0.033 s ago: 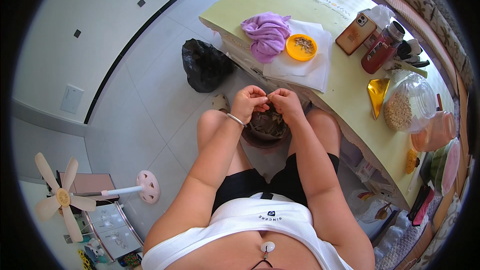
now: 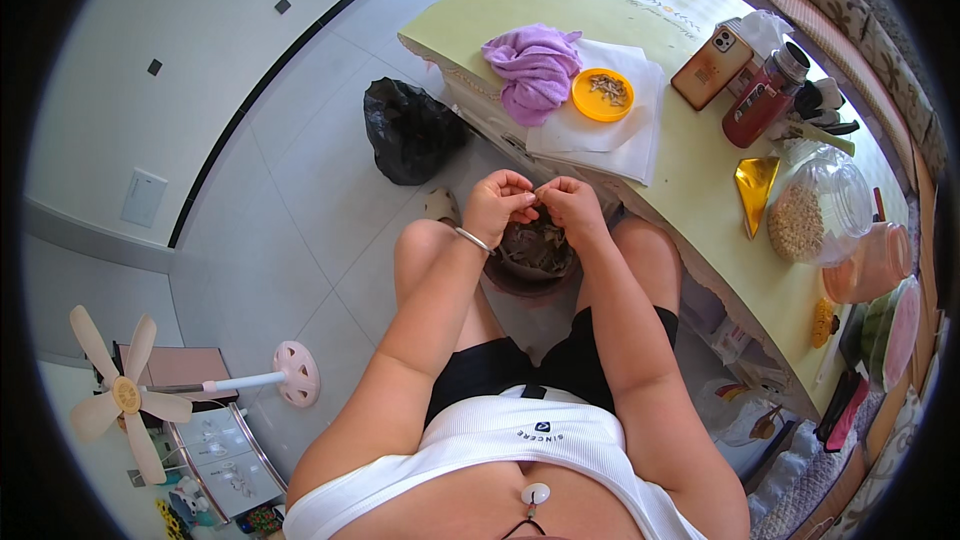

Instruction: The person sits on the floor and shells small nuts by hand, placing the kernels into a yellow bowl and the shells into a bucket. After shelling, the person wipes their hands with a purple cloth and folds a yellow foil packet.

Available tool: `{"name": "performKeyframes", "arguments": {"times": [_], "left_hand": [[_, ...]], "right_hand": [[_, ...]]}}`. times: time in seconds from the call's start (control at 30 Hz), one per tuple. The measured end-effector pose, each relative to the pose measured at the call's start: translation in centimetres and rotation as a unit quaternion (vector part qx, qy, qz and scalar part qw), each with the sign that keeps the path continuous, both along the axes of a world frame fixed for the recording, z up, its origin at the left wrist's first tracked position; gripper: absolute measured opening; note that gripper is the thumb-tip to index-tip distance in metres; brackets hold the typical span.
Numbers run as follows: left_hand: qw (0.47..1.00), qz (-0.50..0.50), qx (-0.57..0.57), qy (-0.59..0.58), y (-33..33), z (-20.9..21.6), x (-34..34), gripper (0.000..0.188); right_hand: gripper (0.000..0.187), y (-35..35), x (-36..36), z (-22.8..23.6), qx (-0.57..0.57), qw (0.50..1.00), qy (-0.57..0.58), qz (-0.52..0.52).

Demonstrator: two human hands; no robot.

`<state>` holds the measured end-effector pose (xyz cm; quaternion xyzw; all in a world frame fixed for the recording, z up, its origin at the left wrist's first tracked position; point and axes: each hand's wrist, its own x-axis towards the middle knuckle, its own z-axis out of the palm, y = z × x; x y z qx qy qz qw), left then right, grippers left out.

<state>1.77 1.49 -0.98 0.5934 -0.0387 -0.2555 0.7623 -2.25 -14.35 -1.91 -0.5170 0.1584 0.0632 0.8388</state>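
My left hand (image 2: 500,206) and my right hand (image 2: 573,208) meet fingertip to fingertip between my knees. Both are closed in a pinch, and whatever lies between the fingers is too small to make out. Right below them a dark reddish-brown round container (image 2: 528,286) holds many dry, brownish scraps (image 2: 540,248); my hands hide its far side. On the table beyond, a shallow yellow round dish (image 2: 580,110) with small brownish pieces (image 2: 609,90) rests on white paper sheets (image 2: 640,140).
Left of the dish lies a crumpled purple cloth (image 2: 530,70). A black plastic bag (image 2: 405,130) stands on the floor. Rightward along the green-topped table (image 2: 700,210) are a phone (image 2: 712,68), a red bottle (image 2: 762,100) and a clear jar (image 2: 815,210). A fan (image 2: 127,395) stands lower left.
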Motion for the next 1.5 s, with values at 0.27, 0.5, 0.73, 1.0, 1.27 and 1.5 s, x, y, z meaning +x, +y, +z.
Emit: {"name": "performKeyframes", "arguments": {"times": [0.27, 0.5, 0.73, 1.0, 1.27, 1.5], "left_hand": [[0.985, -0.032, 0.157, -0.068, -0.7, 1.0, -0.8, 0.008], [0.967, -0.04, 0.213, -0.132, -0.4, 1.8, -0.5, 0.004], [0.928, 0.045, 0.212, -0.302, -7.2, 6.7, 3.9, 0.002], [0.902, 0.035, 0.258, -0.344, -9.1, 8.8, 6.4, 0.01], [0.828, -0.016, 0.337, -0.447, -2.8, 2.1, 0.1, 0.018], [0.805, -0.016, 0.348, -0.48, -2.9, 0.7, -0.2, 0.013]], "right_hand": [[0.009, -0.1, 0.1, -0.6, -0.146, 0.988, -0.016, -0.038], [0.011, -0.2, 0.6, -1.6, -0.156, 0.986, -0.04, -0.031], [0.01, -0.6, 0.7, -0.3, -0.05, 0.999, 0.017, 0.002], [0.023, -0.9, 0.9, -0.6, 0.17, 0.984, 0.048, -0.021], [0.049, 0.3, 1.6, -1.6, 0.282, 0.958, 0.045, -0.02], [0.042, 0.6, 1.5, -2.9, 0.27, 0.961, 0.054, -0.032]]}}
